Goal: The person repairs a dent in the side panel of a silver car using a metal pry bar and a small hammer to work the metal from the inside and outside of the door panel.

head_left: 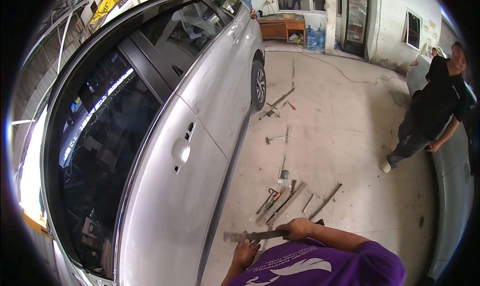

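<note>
My right hand [298, 229] is wrapped round one end of a long, flat, worn greyish-brown bar [255, 235], held roughly level in front of my purple shirt. Beneath the bar's other half is my left hand [245, 252], its fingers curled up against it. To the left of both hands stands a silver car [170, 216]. Its nearest door has a round recess [181, 150] with dark openings where a handle would sit. A shallow dent or crease seems to show on the other door, though reflections blur it.
Just beyond my hands, a wooden board [287, 206], bars, a small hammer [311, 202] and a long rod [326, 202] lie on the floor. Another hammer [277, 139] lies farther off. A person in black [430, 106] stands at right beside another car [452, 151].
</note>
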`<state>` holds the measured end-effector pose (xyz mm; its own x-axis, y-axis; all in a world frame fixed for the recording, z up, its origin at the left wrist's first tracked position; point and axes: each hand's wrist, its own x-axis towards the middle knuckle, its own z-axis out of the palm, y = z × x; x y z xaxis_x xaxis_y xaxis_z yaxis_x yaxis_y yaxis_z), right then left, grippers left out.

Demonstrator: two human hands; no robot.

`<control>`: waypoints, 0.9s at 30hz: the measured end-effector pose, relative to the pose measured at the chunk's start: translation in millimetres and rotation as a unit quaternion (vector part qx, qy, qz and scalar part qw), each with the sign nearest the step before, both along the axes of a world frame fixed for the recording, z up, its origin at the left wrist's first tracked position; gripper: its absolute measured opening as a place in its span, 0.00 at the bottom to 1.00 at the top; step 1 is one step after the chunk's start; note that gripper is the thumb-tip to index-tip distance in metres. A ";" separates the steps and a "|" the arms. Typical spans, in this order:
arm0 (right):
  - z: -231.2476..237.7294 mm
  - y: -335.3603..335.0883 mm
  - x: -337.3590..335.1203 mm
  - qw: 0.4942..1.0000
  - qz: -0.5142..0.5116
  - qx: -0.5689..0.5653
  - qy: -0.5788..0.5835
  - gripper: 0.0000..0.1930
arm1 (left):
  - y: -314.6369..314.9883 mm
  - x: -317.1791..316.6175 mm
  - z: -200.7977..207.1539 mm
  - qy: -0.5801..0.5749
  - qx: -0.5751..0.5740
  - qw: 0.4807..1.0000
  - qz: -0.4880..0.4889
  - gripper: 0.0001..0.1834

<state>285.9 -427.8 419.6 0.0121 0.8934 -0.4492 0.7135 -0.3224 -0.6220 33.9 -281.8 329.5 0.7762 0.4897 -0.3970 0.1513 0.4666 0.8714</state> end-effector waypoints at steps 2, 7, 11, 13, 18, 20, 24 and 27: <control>-1.4 -6.9 3.2 0.999 0.045 -0.008 0.007 0.28 | -24.8 25.0 20.5 -0.064 -0.212 0.966 0.135 0.30; -29.9 -47.0 17.4 0.994 0.059 0.007 0.089 0.30 | -60.4 35.1 0.2 -0.128 -0.418 0.870 0.227 0.31; -48.7 -60.5 28.7 0.992 0.090 0.004 0.084 0.27 | -89.6 39.1 20.0 -0.077 -0.425 0.861 0.267 0.35; -57.2 -67.4 27.5 0.990 0.092 -0.009 0.103 0.27 | -102.6 40.8 32.3 -0.065 -0.412 0.858 0.299 0.35; -55.9 -95.0 14.7 0.992 0.078 -0.031 0.097 0.28 | -128.9 27.9 42.2 -0.030 -0.340 0.874 0.346 0.36; -58.8 -111.1 7.5 0.994 0.071 -0.039 0.078 0.28 | -140.1 14.2 42.4 -0.026 -0.313 0.880 0.356 0.36; -49.1 -141.0 -20.5 0.993 0.082 -0.027 0.083 0.27 | -179.8 -32.6 24.0 -0.052 -0.327 0.857 0.395 0.35; -48.1 -163.7 -56.1 0.995 0.071 -0.007 0.065 0.25 | -223.3 -70.6 13.4 -0.047 -0.322 0.834 0.446 0.35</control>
